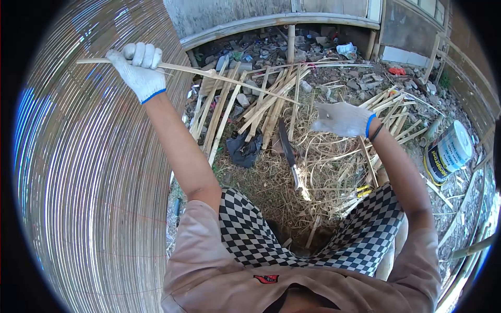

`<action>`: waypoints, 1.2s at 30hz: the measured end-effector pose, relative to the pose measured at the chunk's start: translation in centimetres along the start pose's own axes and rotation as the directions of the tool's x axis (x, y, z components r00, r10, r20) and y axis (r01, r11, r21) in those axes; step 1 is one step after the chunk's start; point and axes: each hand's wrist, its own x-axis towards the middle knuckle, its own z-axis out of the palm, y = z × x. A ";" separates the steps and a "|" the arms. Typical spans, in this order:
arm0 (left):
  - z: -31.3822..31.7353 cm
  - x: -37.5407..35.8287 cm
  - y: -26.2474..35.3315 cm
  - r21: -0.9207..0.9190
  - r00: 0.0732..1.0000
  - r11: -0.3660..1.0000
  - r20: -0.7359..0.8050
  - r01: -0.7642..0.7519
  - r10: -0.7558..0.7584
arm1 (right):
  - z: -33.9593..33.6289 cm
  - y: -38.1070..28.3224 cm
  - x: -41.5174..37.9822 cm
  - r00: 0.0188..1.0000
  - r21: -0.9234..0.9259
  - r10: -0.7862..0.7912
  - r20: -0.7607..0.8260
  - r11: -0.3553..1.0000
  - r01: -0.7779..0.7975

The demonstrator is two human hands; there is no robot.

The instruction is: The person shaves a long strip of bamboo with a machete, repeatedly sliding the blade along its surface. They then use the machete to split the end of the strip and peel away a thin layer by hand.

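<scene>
My left hand [138,68], in a white knit glove with a blue cuff, is raised at the upper left. Its fingers are wrapped round a long, thin bamboo strip [190,69], which slants down to the right across the view. My right hand [343,119], gloved the same way, hangs just right of the strip's far tip, apart from it. Its fingers point left and look stretched out, though their ends are a little blurred. A large knife [287,145] with a dark blade lies on the shavings [326,161] between my hands and my knees.
Split bamboo pieces [271,107] lie in piles ahead, beside a black plastic bag [244,149]. A bamboo slat screen [99,172] fills the left side. A paint bucket [450,151] stands at the right. Rubble [365,81] covers the ground below the wall [235,18].
</scene>
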 end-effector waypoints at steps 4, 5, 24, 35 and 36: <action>1.4 0.6 -2.3 -0.204 0.987 0.978 0.163 0.034 0.000 | 1.7 2.7 -0.1 0.996 0.729 -0.080 -0.047 0.679 0.089; 1.6 0.9 -3.7 -0.307 0.979 0.948 0.203 0.090 -0.027 | 1.7 3.4 0.3 0.998 0.797 -0.035 -0.060 0.600 0.069; -6.7 -2.9 -15.7 0.835 0.123 -0.426 -0.491 0.348 -0.863 | 1.4 12.9 1.6 0.767 0.780 0.351 -0.537 -0.138 0.610; 10.2 -10.6 -20.7 0.885 0.292 0.466 0.452 -0.022 -0.843 | 1.7 10.9 2.3 0.850 0.838 0.194 -0.490 -0.163 0.521; 11.1 -11.9 -21.2 0.880 0.256 0.474 0.466 -0.033 -0.847 | 1.8 10.8 2.4 0.851 0.840 0.190 -0.490 -0.155 0.519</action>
